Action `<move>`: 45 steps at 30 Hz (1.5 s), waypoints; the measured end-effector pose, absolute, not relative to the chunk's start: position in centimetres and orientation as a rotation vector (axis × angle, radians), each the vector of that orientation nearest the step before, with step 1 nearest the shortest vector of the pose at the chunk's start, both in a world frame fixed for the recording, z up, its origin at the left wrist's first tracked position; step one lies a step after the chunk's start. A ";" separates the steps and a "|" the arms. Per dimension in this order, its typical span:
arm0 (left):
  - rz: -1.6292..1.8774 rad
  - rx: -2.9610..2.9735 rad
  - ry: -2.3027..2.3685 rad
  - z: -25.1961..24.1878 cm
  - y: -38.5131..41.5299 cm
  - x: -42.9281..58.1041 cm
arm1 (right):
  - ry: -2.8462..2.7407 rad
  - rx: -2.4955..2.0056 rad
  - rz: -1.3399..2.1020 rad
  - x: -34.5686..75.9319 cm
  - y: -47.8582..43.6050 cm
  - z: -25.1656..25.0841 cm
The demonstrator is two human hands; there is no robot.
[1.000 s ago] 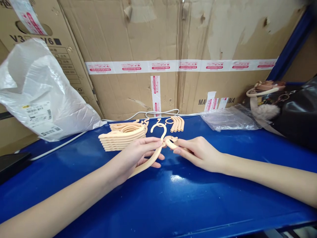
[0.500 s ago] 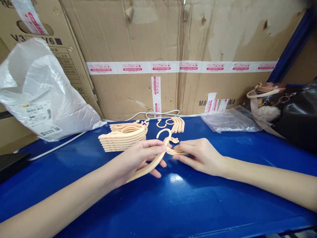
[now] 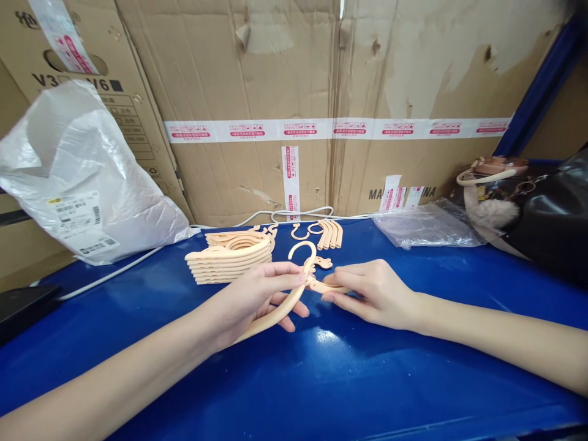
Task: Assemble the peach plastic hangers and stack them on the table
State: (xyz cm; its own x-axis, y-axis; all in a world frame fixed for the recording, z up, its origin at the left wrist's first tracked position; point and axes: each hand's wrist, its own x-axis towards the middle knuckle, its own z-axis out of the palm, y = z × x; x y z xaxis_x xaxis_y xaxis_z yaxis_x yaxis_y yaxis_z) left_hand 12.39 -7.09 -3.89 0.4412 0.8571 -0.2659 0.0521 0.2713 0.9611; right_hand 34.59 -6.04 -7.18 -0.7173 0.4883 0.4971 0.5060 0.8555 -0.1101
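My left hand (image 3: 257, 297) is closed around the left arm of a peach plastic hanger (image 3: 280, 306), whose hook curls up above my fingertips. My right hand (image 3: 367, 289) pinches the hanger's right arm where it meets the middle joint; both hands meet at the centre of the blue table (image 3: 321, 373). Behind my left hand lies a stack of several assembled hangers (image 3: 229, 257). Further back sit loose hooks (image 3: 298, 231) and a small bundle of hanger pieces (image 3: 331, 233).
A white plastic mailing bag (image 3: 78, 177) leans at the left, with a white cable (image 3: 119, 269) running along the back. Cardboard boxes (image 3: 298, 92) form the rear wall. A clear plastic bag (image 3: 422, 223) and a black handbag (image 3: 537, 208) lie at the right.
The hanger's hook and both hands have come slightly lower and nearer to me, and the right hand's piece now lies flatter against the joint. The stack is unchanged.
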 end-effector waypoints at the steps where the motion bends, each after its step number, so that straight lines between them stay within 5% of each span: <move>1: 0.671 1.179 0.980 -3.9 -7.1 12.4 | -2.509 -0.722 -0.050 34.6 -6.0 -7.2; 27: 0.491 1.737 0.999 -5.6 -6.6 12.4 | -2.637 -0.887 0.081 34.4 -6.6 -5.8; 34: 0.640 2.524 1.110 -5.8 -8.3 12.8 | -2.553 -0.710 -0.128 35.2 -5.2 -5.5; 45: 0.853 2.727 1.097 -5.9 -8.5 12.4 | -2.240 -0.717 -0.610 34.7 -6.2 -4.7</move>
State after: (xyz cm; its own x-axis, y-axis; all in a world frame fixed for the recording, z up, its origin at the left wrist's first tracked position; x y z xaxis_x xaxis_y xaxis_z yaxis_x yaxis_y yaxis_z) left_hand 12.41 -8.51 -5.86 0.5884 0.6602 0.4668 0.6152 -0.7402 0.2714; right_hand 34.75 -6.16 -4.66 -0.6041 0.3140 0.7324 0.6418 0.7365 0.2137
